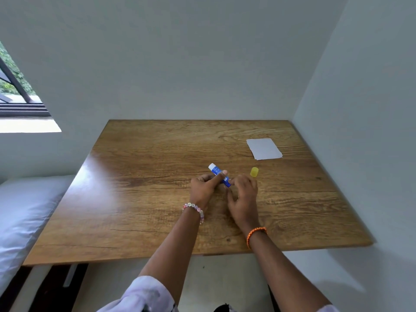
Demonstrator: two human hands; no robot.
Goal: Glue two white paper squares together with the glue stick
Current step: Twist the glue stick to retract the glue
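A blue and white glue stick (215, 170) lies tilted above the middle of the wooden table (146, 176), its white end pointing up and away. My left hand (206, 188) grips its barrel with curled fingers and thumb. My right hand (243, 194) pinches the blue lower end with its fingertips. The stick's yellow cap (254, 172) stands on the table just right of my hands, apart from them. White paper squares (263, 149) lie stacked flat at the far right of the table; I cannot tell how many.
White walls close the table in at the back and on the right. A bed with a white pillow (24, 212) lies along the left side. A window (15, 91) is at the upper left.
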